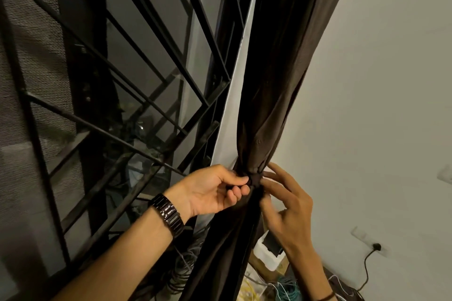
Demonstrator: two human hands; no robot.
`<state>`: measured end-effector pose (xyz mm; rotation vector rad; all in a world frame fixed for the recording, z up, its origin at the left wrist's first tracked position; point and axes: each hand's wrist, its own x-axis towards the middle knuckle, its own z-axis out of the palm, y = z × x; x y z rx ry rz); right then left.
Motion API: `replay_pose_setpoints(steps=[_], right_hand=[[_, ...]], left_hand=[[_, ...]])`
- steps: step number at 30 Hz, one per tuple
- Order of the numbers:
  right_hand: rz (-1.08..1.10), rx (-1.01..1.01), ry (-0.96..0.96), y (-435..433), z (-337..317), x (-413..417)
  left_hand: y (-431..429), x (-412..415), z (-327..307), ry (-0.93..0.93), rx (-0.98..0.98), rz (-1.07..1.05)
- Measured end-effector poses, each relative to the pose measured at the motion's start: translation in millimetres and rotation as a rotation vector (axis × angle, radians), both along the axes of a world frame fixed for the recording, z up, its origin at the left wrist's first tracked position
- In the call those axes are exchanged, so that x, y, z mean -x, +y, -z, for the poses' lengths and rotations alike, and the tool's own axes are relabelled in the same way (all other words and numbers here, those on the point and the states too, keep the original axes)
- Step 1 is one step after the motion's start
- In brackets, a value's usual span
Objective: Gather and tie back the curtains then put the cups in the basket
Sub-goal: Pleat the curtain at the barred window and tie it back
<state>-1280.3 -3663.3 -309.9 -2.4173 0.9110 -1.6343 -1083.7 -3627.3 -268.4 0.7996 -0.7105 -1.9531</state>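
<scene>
A dark brown curtain [276, 76] hangs gathered into a bunch beside the window, cinched at a narrow waist by a dark tie [253, 179]. My left hand [215, 188], with a dark metal watch on its wrist, pinches the tie from the left between thumb and curled fingers. My right hand [285, 205] is at the tie's right side, fingertips touching the cloth, the other fingers spread. Whether the right fingers pinch the tie is hidden by the cloth. No cups or basket are in view.
A black metal window grille [127, 95] fills the left. A white wall [379, 105] is on the right, with a socket and plugged-in black cable [375, 248]. Coiled wires and a white box [266, 256] lie below on the floor.
</scene>
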Motion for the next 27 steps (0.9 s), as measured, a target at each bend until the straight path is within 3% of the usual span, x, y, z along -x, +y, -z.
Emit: replay_pose_setpoints(steps=[3, 5, 10, 14, 22, 27], right_hand=[[-0.105, -0.279, -0.023, 17, -6, -4], [-0.074, -0.318, 0.056, 20, -9, -7], [0.189, 0.084, 0.37, 13, -19, -5], [0.201, 0.256, 0.561, 12, -33, -5], [0.037, 0.143, 0.466, 8, -26, -3], [0.14, 0.45, 0.605, 6, -33, -1]], left_hand=[[-3, 0, 0, 0.014, -0.008, 0.003], [-5, -1, 1, -0.026, -0.002, -0.002], [-7, -5, -1, -0.141, 0.011, 0.061], [-5, -7, -3, -0.138, -0.02, -0.021], [4, -10, -10, -0.248, 0.031, -0.099], [6, -15, -22, -0.361, 0.125, -0.308]])
